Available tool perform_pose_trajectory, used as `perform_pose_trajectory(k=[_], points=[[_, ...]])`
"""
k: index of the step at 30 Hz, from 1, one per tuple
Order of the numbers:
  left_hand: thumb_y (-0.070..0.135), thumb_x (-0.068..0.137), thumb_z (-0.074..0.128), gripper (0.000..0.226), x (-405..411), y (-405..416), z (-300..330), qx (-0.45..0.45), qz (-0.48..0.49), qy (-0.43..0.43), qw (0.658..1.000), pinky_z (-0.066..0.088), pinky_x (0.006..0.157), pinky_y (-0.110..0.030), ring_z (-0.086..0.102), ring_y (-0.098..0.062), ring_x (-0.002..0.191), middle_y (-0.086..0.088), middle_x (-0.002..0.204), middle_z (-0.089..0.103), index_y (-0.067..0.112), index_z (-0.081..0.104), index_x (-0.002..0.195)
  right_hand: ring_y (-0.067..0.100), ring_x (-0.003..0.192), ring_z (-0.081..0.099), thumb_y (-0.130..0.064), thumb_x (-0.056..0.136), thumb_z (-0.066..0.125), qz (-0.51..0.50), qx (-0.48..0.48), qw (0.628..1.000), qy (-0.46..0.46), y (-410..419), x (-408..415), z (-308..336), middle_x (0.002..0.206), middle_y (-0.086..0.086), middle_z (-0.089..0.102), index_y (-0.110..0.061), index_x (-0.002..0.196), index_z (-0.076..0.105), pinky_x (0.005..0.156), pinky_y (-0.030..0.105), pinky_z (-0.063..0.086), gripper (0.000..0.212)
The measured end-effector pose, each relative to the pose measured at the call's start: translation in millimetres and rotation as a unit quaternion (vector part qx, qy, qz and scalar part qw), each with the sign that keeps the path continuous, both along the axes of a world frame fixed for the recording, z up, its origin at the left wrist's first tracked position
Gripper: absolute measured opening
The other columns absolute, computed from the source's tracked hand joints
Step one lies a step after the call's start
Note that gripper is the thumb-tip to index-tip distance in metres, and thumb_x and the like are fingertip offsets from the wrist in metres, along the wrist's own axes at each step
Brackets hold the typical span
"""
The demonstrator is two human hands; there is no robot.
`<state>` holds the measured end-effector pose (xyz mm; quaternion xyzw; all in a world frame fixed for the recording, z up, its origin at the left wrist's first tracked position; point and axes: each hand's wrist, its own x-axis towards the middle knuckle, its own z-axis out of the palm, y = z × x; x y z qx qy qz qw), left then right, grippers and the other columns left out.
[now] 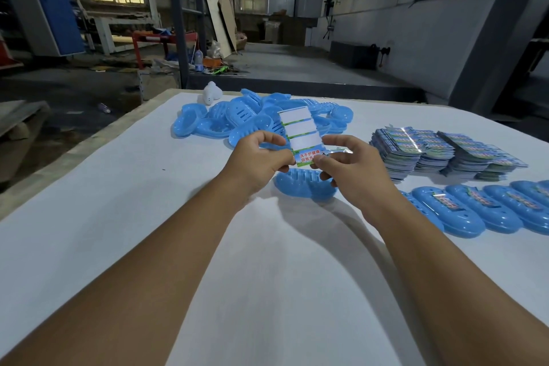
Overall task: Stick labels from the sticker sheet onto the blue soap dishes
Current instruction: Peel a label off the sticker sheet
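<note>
A sticker sheet [300, 131] is held upright above the table; its upper slots are blank white and one printed label remains at the bottom. My left hand [261, 157] pinches the sheet's lower left edge. My right hand [344, 166] pinches the printed label [307, 157] at the sheet's lower right corner. Directly beneath both hands a single blue soap dish [300, 184] lies on the white table [148, 217]. A heap of unlabelled blue soap dishes [237, 119] lies behind the sheet. Labelled blue dishes [487, 208] sit in a row at the right.
Stacks of sticker sheets [439, 154] stand at the right, behind the labelled row. A small white object [211, 93] sits at the table's far edge. The table's left edge [98, 134] drops to a workshop floor with clutter beyond.
</note>
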<state>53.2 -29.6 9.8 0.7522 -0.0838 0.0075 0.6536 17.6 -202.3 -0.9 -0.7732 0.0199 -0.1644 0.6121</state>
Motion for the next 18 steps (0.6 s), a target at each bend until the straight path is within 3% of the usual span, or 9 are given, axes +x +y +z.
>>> perform_pose_trajectory(k=[7,11,14,18], points=[[0.008,0.083,0.077,0.026,-3.1,0.4,1.2,0.023,-0.005,-0.009,1.000,0.042,0.042,-0.011,0.069,-0.008,0.064,-0.009,0.103,0.071,0.022,0.057,0.093,0.002,0.062,0.067,-0.023,0.088,0.077,-0.010,-0.010,1.000,0.007,-0.8,1.0,-1.1,0.080,-0.007,0.078,-0.027,0.117,0.062,0.054,0.017,0.047,0.033],[0.005,0.081,0.077,0.029,-3.9,2.1,-0.4,0.020,-0.022,-0.024,0.999,0.040,0.042,-0.011,0.063,0.001,0.051,-0.005,0.077,0.075,0.020,0.056,0.093,0.007,0.065,0.059,-0.031,0.082,0.082,-0.080,-0.140,0.986,-0.042,-1.9,2.5,-4.4,0.080,-0.010,0.066,-0.029,0.093,0.063,0.060,0.024,0.046,0.022],[0.006,0.082,0.076,0.030,-4.4,0.8,-3.4,0.028,-0.031,-0.049,0.998,0.048,0.056,-0.016,0.068,-0.005,0.064,0.001,0.073,0.076,0.021,0.052,0.090,0.001,0.054,0.054,-0.032,0.082,0.078,-0.065,-0.201,0.976,-0.058,-0.6,1.7,-6.7,0.065,-0.016,0.066,-0.027,0.074,0.071,0.058,0.022,0.040,0.012],[0.012,0.083,0.077,0.031,-4.9,-0.4,-7.2,0.065,-0.032,-0.086,0.994,0.055,0.080,-0.038,0.070,-0.021,0.080,0.000,0.078,0.076,0.025,0.049,0.086,0.000,0.049,0.049,-0.037,0.083,0.073,-0.045,-0.240,0.968,-0.051,3.0,-1.1,-7.8,0.054,-0.020,0.061,-0.031,0.065,0.073,0.053,0.022,0.037,0.020]])
